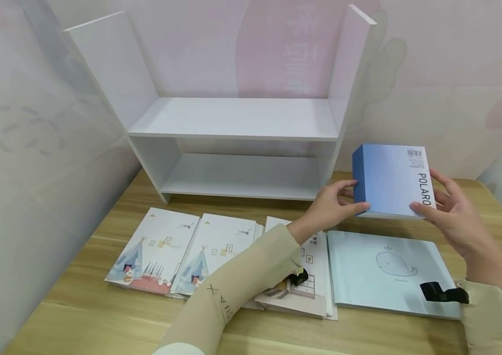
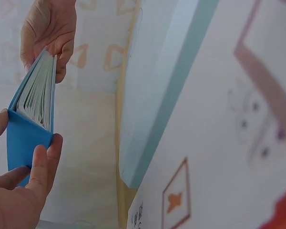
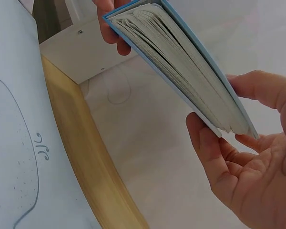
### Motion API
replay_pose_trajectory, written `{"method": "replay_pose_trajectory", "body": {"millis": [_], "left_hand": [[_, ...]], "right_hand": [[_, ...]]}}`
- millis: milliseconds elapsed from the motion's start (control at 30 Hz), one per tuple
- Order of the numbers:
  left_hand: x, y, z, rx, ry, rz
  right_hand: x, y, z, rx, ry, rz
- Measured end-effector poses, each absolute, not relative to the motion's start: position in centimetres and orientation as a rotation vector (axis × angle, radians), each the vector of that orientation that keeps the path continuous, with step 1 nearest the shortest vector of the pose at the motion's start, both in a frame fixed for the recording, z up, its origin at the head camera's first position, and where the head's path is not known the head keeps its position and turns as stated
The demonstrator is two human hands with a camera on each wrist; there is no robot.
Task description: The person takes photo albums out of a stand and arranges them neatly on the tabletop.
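A thick blue photo album (image 1: 390, 178) with "POLARO" lettering and a barcode is held above the table's right side. My left hand (image 1: 333, 203) pinches its dark blue spine side, thumb near the lower corner. On the opposite edge, my right hand (image 1: 457, 217) grips the album with the thumb on the cover. The left wrist view shows the blue spine (image 2: 25, 140) between the left fingers. In the right wrist view, the page edges (image 3: 181, 71) fan slightly between the covers. Below lies a pale blue whale-print album (image 1: 366, 276), apart from the held one.
A white two-level shelf (image 1: 233, 118) stands at the back of the wooden table (image 1: 78, 305). White illustrated booklets lie in front of it: a left one (image 1: 153, 246), a middle one (image 1: 222, 241) and a stack (image 1: 317, 291) partly behind my left arm.
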State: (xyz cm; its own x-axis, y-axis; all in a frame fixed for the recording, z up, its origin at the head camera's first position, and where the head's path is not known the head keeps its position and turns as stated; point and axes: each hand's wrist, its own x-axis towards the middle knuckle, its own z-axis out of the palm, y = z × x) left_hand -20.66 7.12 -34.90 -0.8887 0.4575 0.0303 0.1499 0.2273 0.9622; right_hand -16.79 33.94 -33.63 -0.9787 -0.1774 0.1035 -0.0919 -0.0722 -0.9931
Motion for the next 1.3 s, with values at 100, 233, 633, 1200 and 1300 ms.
{"method": "replay_pose_trajectory", "body": {"millis": [100,233,633,1200,1300], "left_hand": [[-20.7,7.4,-35.0,0.56,2.239,1.698],[-20.8,7.7,-35.0,0.537,2.237,1.669],[-20.9,8.2,-35.8,0.469,2.248,1.577],[-21.2,8.5,-36.7,0.306,2.243,1.486],[-21.1,8.5,-36.8,0.268,2.23,1.498]], "right_hand": [[-16.7,34.2,-33.9,-0.267,2.11,-2.212],[-16.6,34.5,-34.2,-0.202,2.183,-2.132],[-16.7,34.4,-34.8,-0.059,2.44,-1.721],[-17.0,33.3,-35.6,0.028,2.475,-1.491],[-17.1,32.9,-35.7,0.038,2.478,-1.476]]}}
